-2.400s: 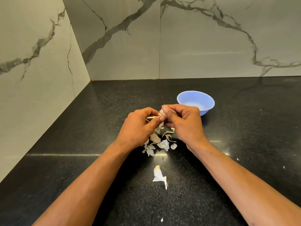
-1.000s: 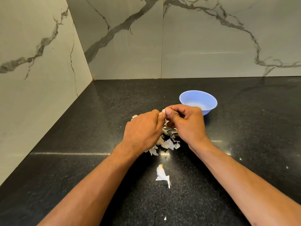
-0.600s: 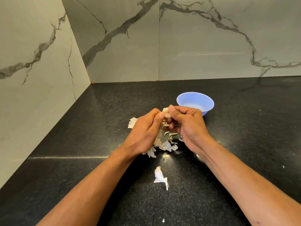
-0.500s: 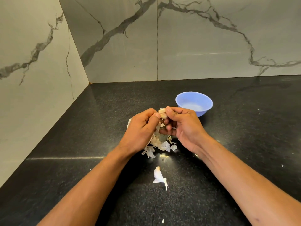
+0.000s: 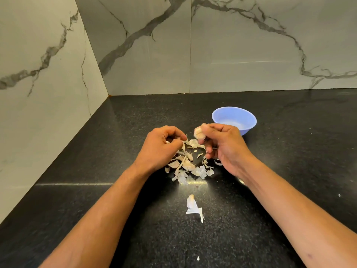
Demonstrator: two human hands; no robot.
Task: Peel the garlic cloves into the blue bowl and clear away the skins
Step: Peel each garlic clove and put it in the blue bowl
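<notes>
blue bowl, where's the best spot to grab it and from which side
Probably pinch the round blue plastic bowl at its right rim, coming from above and the right. It stands upright and open on the black stone counter; the right hand with its garlic piece crowds its near-left.

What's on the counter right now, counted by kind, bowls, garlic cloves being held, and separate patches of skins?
Blue bowl: 1
Garlic clove, pinched in the right hand: 1
Patches of skins: 2, the main pile below the hands, and a lone skin piece nearer the person
Total: 4
The left hand pinches a small piece, too hidden to identify.
</notes>
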